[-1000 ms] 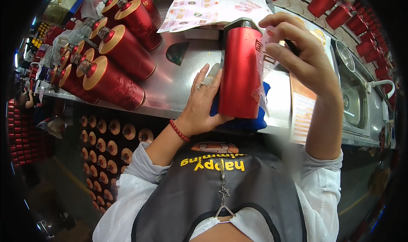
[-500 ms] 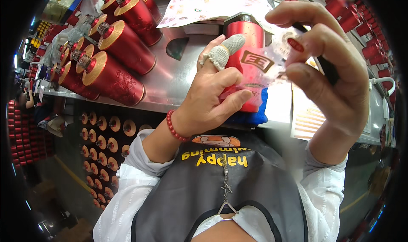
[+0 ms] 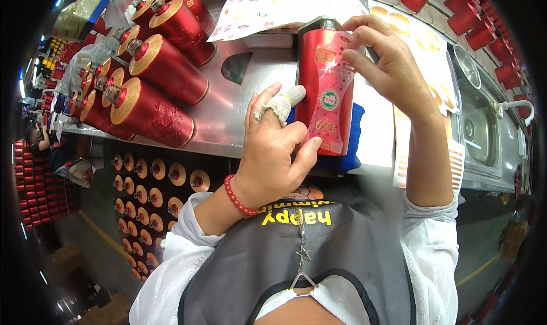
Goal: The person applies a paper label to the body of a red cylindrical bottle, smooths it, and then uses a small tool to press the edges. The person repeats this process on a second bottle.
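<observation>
A red cylindrical bottle (image 3: 306, 68) lies on a blue cloth (image 3: 354, 134), its neck end against a dark holder (image 3: 319, 23). Over the bottle is a clear decal film (image 3: 333, 77) with gold, white and green marks. My right hand (image 3: 384, 60) is closed, pinching the film's upper right edge between thumb and fingers. Beside the bottle's near left side, my left hand (image 3: 279, 142) has its thumb and a bent finger together at the film's lower left edge; the exact grip is partly hidden. A pale knitted finger sleeve (image 3: 285, 104) covers one left finger.
Several red bottles with gold shoulders (image 3: 171, 68) stand at the left on the metal table (image 3: 219, 114). Printed decal sheets (image 3: 273, 8) lie at the back; more sheets (image 3: 419, 40) are at the right, before a metal sink (image 3: 484, 131). Many bottles (image 3: 142, 196) stand below the table.
The film has come down from above the bottle's right side and now lies along the bottle. My right hand moved left and away from me with it; my left hand shifted slightly nearer.
</observation>
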{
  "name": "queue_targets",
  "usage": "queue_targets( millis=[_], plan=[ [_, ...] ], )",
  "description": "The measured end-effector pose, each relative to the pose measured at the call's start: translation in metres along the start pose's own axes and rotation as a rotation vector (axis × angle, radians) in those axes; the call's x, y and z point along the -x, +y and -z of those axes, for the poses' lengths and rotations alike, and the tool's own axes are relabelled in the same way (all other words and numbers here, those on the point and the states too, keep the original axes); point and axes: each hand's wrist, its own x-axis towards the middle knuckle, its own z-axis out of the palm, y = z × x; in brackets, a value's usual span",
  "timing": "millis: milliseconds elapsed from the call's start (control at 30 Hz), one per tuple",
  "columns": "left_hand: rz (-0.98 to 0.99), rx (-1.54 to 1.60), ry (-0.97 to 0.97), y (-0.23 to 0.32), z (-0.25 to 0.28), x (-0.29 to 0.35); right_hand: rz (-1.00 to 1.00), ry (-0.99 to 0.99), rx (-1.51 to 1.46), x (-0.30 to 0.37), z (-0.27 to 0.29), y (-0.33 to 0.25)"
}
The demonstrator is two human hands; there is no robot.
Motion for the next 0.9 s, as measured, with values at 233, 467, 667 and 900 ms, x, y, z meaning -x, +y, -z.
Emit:
queue_targets(
  millis=[233,467,667,900],
  plan=[
    [0.128,-0.029,0.006,0.002,-0.004,0.002,-0.053,-0.02,-0.036,-0.007,-0.009,0.003],
    [-0.022,0.199,0.024,-0.029,-0.003,-0.02,-0.028,0.336,0.208,0.002,-0.019,-0.009],
    [-0.08,0.122,-0.034,-0.038,-0.023,-0.03,-0.169,0.089,0.13,0.046,-0.028,-0.047],
    [-0.042,0.162,-0.041,-0.034,-0.023,-0.032,-0.198,0.039,0.054,0.044,-0.025,-0.037]
  ],
)
